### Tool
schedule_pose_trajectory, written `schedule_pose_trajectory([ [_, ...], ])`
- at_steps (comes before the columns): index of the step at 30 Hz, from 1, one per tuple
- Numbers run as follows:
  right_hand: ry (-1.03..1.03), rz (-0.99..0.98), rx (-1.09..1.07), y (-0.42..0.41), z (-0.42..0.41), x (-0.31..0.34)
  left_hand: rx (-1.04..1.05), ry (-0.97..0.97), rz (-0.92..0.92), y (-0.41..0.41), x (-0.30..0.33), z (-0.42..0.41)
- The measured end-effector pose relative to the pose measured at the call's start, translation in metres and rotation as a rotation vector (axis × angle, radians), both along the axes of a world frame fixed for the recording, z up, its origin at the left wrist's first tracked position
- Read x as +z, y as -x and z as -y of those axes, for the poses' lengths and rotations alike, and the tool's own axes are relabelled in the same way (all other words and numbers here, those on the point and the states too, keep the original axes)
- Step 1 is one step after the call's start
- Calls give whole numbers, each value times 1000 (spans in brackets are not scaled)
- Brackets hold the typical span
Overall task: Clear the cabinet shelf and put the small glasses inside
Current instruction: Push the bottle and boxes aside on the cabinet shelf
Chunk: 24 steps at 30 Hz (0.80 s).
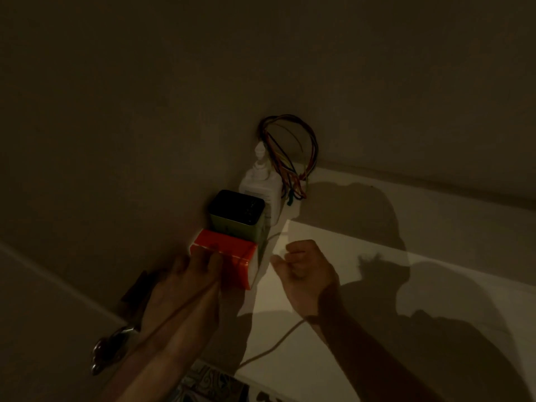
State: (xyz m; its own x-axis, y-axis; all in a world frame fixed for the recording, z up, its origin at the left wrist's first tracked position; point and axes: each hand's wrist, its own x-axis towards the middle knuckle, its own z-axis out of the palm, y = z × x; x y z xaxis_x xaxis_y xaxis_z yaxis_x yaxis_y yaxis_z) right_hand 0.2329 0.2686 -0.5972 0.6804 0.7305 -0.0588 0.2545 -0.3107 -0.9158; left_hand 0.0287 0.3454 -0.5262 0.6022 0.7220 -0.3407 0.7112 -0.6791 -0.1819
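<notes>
In dim light inside a pale cabinet, a person's two bare hands reach onto the white shelf [333,285], with three containers lined up against the left wall toward the back corner. The left hand [185,274], at about 7 o'clock from the middle of the view, has its fingers laid over the top and near end of a red-orange box [232,256]; how firmly they clamp it cannot be told in the gloom. Touching the box on its 12 o'clock side stands a green tin with a dark lid [237,217], upright, and behind that, at 1 o'clock, a white pump bottle [261,181] sits in the corner. A bundle of coloured wires [290,152] loops out of the back wall just beside the bottle, its ends hanging down to the shelf. The right hand [304,271], at 3 o'clock of the box and apart from it, is curled into a loose fist over the bare shelf, fingers together, with nothing seen in it. A thin pale cord [272,346] trails across the shelf below that wrist toward 6 o'clock. At 8 o'clock, a metal handle [107,349] glints on the cabinet front. Small glasses do not appear anywhere in the view; hard shadows of both arms fall across the shelf to the right
</notes>
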Motion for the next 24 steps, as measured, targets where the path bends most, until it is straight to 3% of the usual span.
schedule_pose_trajectory([
  [2,45,137,-60,-19,15,-6,-46,-194,329,-35,11,17],
  [5,190,340,-90,-54,50,-13,-261,-145,701,-66,-6,41],
  [7,430,487,-45,-78,78,-15,-341,-94,796,-96,-16,51],
  [10,759,564,-17,-115,125,-14,-419,45,600,-157,-37,81],
  [14,949,527,-32,-150,177,-8,-419,129,451,-215,-69,88],
  [24,904,544,-93,-167,196,12,-363,257,350,-269,-78,89],
])
